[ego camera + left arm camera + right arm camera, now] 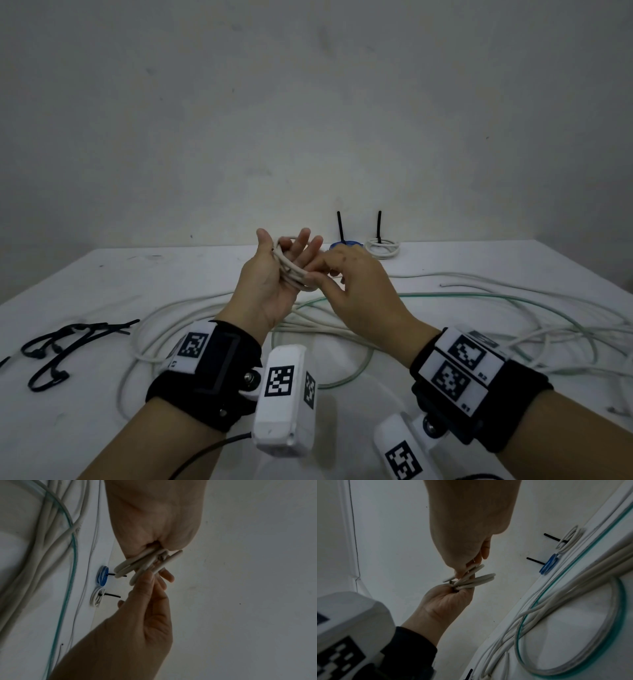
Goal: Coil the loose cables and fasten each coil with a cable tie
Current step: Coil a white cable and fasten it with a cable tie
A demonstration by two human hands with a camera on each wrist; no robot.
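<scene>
Above the table, my left hand (269, 284) is raised palm up and holds a small coil of white cable (295, 273) between thumb and fingers. My right hand (352, 287) pinches the coil's right side with thumb and forefinger. The left wrist view shows the coil (137, 564) sticking out of the left hand (154, 520), with the right hand (145, 615) gripping it from below. In the right wrist view the right hand's fingertips (462, 569) meet the coil (477, 580), and the left hand (447, 601) clasps it. Several black cable ties (68, 346) lie at the table's left.
Loose white cables (191, 308) and a green-tinted cable (479, 296) sprawl over the white table (137, 274) under and right of my hands. At the far edge by the wall lie a tied blue coil (346, 244) and a tied white coil (382, 248).
</scene>
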